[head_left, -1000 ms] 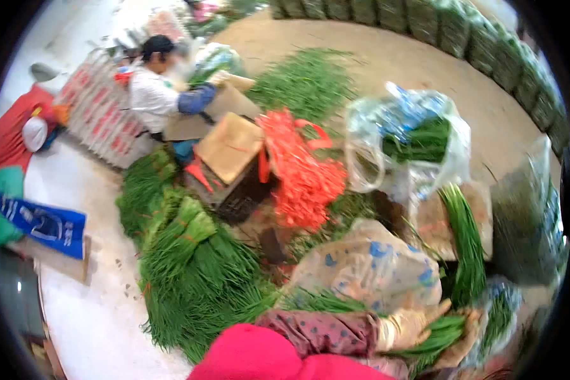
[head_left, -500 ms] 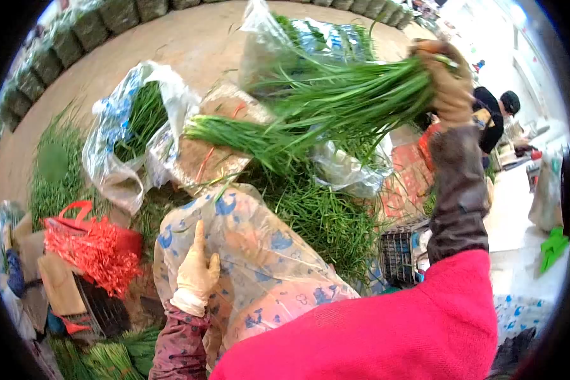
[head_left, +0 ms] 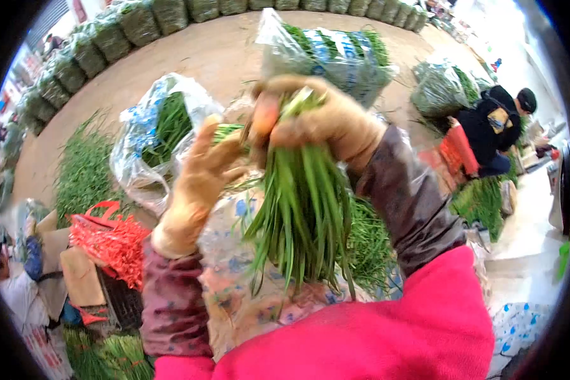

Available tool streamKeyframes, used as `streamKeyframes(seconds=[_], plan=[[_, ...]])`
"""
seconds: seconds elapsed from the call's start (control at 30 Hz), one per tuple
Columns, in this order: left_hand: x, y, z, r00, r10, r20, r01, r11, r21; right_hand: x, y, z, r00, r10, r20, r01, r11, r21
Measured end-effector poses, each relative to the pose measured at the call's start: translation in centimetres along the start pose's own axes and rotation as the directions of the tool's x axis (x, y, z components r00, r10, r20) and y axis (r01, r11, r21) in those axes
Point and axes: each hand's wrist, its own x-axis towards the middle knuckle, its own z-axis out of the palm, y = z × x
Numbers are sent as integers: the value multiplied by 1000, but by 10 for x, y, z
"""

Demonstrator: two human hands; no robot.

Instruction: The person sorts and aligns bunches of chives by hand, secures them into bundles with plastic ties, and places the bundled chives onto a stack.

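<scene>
A bunch of long green leafy stalks (head_left: pixel 304 215) hangs from my right hand (head_left: pixel 335 123), whose gloved fingers wrap round its pale upper end. The leaves droop over the patterned plastic cover (head_left: pixel 228 278) on my lap. Just to the left, my left hand (head_left: pixel 202 171), also gloved, is raised with its fingers apart, close to the top of the bunch. Behind the hands, more green stalks (head_left: pixel 228 132) show in part. Loose greens (head_left: pixel 370 247) lie to the right of the hanging bunch.
Open plastic bag of greens (head_left: pixel 171 126) at left, filled bag (head_left: pixel 335 60) ahead, another (head_left: pixel 443 88) at right. Red strips (head_left: pixel 111 244) and a wooden board (head_left: pixel 82 277) at lower left. A person in black (head_left: pixel 491 126) at right, another in white (head_left: pixel 22 297) at left. Packed bags line the back.
My right hand has brought the bunch from the upper right to the centre, where it now hangs down. My left hand has risen from the lap cover to beside it.
</scene>
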Motion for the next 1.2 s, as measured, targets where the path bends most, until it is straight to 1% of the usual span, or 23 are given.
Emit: streamKeyframes(seconds=[0.03,0.07,0.17,0.27,0.3,0.33,0.4,0.43,0.5,0.53,0.6,0.63,0.67,0.73,0.8,0.87,0.9,0.93,1.0,1.07,1.1,1.13,1.2], plan=[[4,-5,16,979,-89,-184,98,994,43,8,16,8,989,71,127,-73,997,12],[1,-14,20,965,-77,-251,90,995,42,10,31,15,994,70,83,-62,994,-94],[-24,-43,32,936,43,-351,-51,999,-14,15,59,32,984,131,118,-142,986,91],[-37,-58,29,878,-181,-444,14,935,-353,23,83,34,992,74,100,-79,996,49],[-39,-63,15,945,-228,-236,2,724,-690,24,83,33,991,56,123,-54,998,-19],[-45,-69,12,841,-371,-395,58,787,-614,28,89,34,988,-123,91,136,978,-155],[-44,-76,11,787,-404,-467,50,795,-605,33,83,32,942,-302,150,336,867,-368],[-41,-74,13,785,-407,-467,51,794,-606,37,84,27,943,-300,147,334,869,-367],[-35,-69,18,767,-320,-556,55,896,-440,44,90,15,827,-420,374,562,585,-585],[-36,-72,14,765,-328,-555,59,893,-446,45,94,11,831,-416,368,555,589,-587],[-46,-70,8,838,-354,-416,148,881,-450,44,96,10,928,-247,278,365,754,-546],[-48,-68,8,823,-366,-433,214,908,-361,41,91,12,951,-182,251,299,750,-590],[-51,-63,10,837,-409,-364,167,824,-542,42,90,13,953,-178,243,291,753,-590],[-57,-59,0,873,-399,-280,280,881,-382,47,89,14,892,-227,392,452,497,-741],[-45,-46,13,808,-478,-344,273,822,-500,57,92,19,842,-258,474,537,323,-779],[-36,-52,17,791,-399,-463,166,870,-465,64,95,21,825,-382,416,504,167,-847],[-38,-49,9,752,-394,-529,201,901,-385,69,97,22,808,-456,374,470,114,-875],[-31,-50,7,784,-336,-522,160,922,-353,72,98,23,779,-529,336,431,65,-900],[-19,-46,8,745,-311,-591,125,934,-334,80,96,17,727,-628,276,398,58,-916],[-8,-43,9,735,-290,-613,131,948,-290,90,106,13,684,-728,49,351,269,-897],[-3,-43,9,737,-195,-648,89,977,-192,90,106,16,818,-539,-201,215,611,-762],[3,-41,11,734,-98,-673,48,995,-92,88,107,15,883,-301,-361,42,815,-577],[0,-34,0,778,-107,-619,15,988,-152,73,112,7,924,-197,-329,27,889,-456]])
